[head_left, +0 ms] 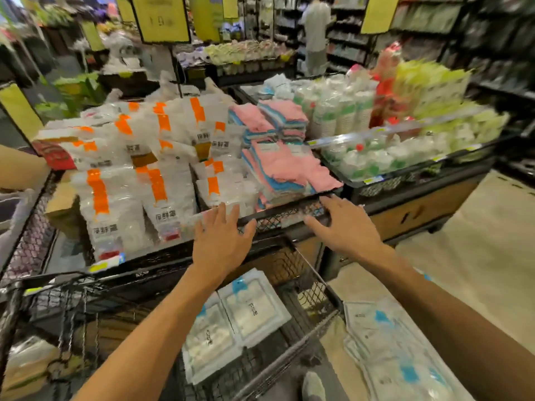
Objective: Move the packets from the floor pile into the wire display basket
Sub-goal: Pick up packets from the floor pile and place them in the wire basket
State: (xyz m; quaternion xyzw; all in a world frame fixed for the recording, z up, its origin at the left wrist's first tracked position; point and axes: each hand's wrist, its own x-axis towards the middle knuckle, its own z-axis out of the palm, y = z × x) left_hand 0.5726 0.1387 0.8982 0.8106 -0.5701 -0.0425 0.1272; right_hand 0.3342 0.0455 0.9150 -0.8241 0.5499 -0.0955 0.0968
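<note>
Reaching forward over a black wire-mesh display basket [312, 287], two bare forearms stretch out from the bottom of the view. The left hand [221, 241] is spread, fingers straight, holding nothing, hovering at the front rim of a raised black mesh display bin [278, 219]. The right hand [344, 224] is likewise spread flat, empty, near the same rim. Below the arms, two flat clear plastic packets with blue labels [249, 308] lie inside the wire basket, side by side and overlapping. More such blue-labelled packets form a loose pile on the beige floor [396, 351], just right of the basket. In the raised bin stand white bags with orange stripes [156, 192] and a stack of folded pink and blue cloths [283, 169]. Everything is motion-blurred.
</note>
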